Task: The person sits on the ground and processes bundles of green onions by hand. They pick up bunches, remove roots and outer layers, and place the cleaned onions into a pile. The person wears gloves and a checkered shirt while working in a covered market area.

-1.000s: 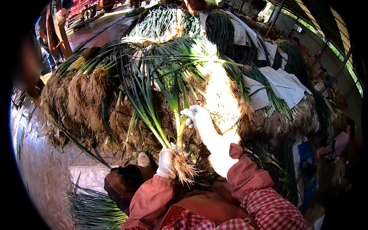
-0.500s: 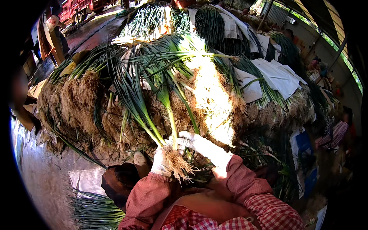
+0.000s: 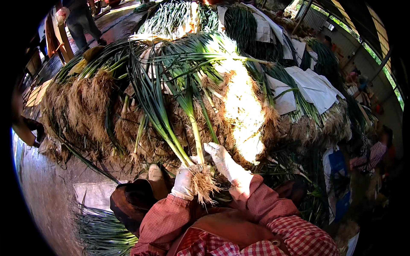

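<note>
My gloved left hand [image 3: 184, 184] grips a few leeks [image 3: 195, 141] at their white bases, their pale roots [image 3: 204, 183] hanging over its fingers and their green leaves fanning upward. My gloved right hand [image 3: 220, 158] is just right of those bases, fingers closed at the lower end of a separate green leaf [image 3: 205, 119]; its fingertips are partly hidden. Beyond both hands lies a big heap of leeks [image 3: 94, 102] with brown, shaggy roots facing me, sunlit at the centre right.
White sheets [image 3: 311, 89] cover leeks at right. Another bunch [image 3: 102, 230] lies at lower left beside my boot [image 3: 155, 179]. A blue-and-white sack [image 3: 337, 183] is at right. A standing person's legs [image 3: 83, 25] show at top left; another person [image 3: 371, 153] is at far right.
My right hand has come down from higher on the stalks to beside my left hand, then slightly away rightward with a leaf. A person's legs have come into view at top left.
</note>
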The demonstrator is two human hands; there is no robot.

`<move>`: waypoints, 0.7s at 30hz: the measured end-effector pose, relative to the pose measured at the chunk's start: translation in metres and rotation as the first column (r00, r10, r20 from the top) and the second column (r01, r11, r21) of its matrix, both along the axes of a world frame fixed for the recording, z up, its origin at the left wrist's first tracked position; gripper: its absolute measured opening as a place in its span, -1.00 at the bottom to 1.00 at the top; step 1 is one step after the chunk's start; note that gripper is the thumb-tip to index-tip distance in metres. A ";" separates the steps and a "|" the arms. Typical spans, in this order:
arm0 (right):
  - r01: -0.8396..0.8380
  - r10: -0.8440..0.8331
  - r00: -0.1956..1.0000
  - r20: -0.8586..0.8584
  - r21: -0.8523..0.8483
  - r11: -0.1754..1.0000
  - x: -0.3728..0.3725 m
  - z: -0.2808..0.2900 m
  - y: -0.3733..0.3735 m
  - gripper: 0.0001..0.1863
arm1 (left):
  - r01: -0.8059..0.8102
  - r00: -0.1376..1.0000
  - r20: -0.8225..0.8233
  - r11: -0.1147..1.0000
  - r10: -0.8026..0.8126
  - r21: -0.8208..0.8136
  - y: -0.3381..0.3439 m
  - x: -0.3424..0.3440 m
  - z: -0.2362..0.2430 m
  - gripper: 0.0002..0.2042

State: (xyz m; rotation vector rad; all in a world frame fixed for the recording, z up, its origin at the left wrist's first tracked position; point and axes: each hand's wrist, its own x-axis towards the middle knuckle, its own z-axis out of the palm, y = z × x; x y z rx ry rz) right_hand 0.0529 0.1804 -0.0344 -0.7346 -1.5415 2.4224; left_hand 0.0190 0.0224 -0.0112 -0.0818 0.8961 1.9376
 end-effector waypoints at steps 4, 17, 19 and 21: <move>-0.369 0.222 0.903 0.367 0.398 0.840 -0.005 0.061 0.004 -0.58 | -0.185 0.983 0.021 0.983 0.185 0.003 0.002 0.000 -0.014 -0.78; -0.249 0.129 0.929 0.348 0.842 -0.478 0.011 0.071 -0.023 -0.98 | -0.319 0.897 -0.366 0.936 0.248 -0.149 0.013 0.006 -0.013 -0.71; -0.213 0.076 0.942 0.327 0.756 -0.619 0.013 0.062 -0.025 -0.93 | -0.268 0.910 -0.366 0.951 0.197 -0.153 0.011 -0.001 -0.037 -0.78; -0.028 0.316 0.930 0.187 0.894 -0.447 0.017 0.061 -0.030 -0.88 | -0.284 0.938 -0.202 0.959 0.282 0.018 0.009 -0.007 -0.061 -0.86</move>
